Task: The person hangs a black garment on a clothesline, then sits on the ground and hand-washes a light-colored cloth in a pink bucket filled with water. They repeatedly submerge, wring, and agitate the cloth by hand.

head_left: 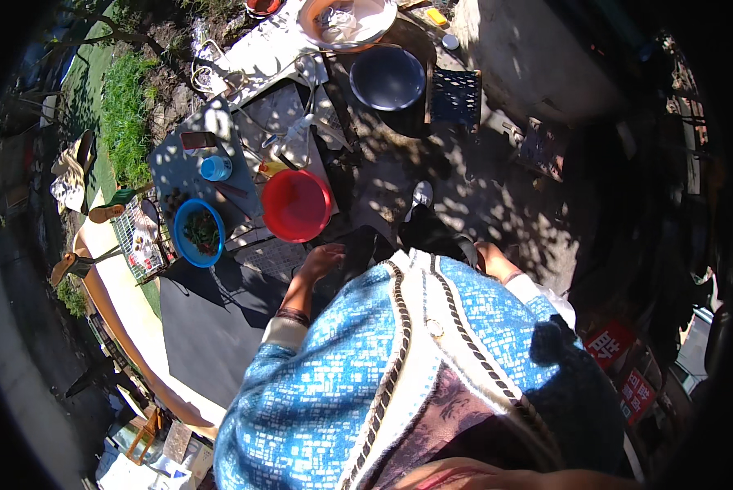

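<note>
My left hand (324,260) hangs just below the red basin (297,206), apart from it, with loosely extended fingers and nothing visible in them. At my right side, my right hand (493,260) is close to my dark trousers; its fingers are partly hidden, and I cannot tell whether they hold anything. The red basin looks empty and stands at the edge of a low table. To its left sits a blue basin (199,233) with green leafy stuff inside. A blue tub (216,168) and a phone-like dark red rectangle (198,140) lie on the grey tabletop (166,163).
A dark basin (387,77) and a pale basin with cloth (346,23) stand farther ahead, beside a dark perforated crate (455,98). A tap (299,126) with a hose is behind the red basin. A wire rack (138,237) stands left. My white shoe (422,194) is on dappled ground.
</note>
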### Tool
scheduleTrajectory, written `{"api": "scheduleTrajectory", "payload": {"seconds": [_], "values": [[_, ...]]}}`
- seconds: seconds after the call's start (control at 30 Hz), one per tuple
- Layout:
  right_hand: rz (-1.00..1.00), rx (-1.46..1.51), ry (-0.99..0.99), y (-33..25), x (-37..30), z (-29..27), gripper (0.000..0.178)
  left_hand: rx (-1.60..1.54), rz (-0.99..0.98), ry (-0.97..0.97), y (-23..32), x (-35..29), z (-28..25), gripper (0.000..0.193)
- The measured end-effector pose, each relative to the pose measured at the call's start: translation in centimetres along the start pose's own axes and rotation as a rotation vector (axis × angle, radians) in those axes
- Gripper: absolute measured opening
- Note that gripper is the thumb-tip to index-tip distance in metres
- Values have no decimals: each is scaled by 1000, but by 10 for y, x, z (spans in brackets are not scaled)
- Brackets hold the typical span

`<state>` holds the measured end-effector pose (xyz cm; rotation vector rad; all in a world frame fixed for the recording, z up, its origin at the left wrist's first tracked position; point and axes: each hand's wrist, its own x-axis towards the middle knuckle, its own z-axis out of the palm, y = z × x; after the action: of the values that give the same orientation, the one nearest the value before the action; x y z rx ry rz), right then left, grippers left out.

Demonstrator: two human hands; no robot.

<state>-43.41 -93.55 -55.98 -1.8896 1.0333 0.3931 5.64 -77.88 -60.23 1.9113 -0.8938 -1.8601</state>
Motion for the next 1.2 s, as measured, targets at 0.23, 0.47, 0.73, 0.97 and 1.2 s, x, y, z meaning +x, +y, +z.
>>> {"api": "scheduleTrajectory", "payload": {"seconds": [0.23,0.47,0.73,0.97,1.2], "values": [[94,315,-92,-5,53,-90,52,190,67,144,57,50,30,32],[95,286,-103,-6,136,-172,41,-211,203,147,164,46,-12,19],[33,183,-36,-72,247,-285,30,452,182,-52,199,161,-109,11],[-177,-45,75,-163,283,-389,18,9,74,-51,198,181,-134,11],[-72,-49,-194,-239,294,-488,15,-250,105,-35,223,192,-150,4]]}}
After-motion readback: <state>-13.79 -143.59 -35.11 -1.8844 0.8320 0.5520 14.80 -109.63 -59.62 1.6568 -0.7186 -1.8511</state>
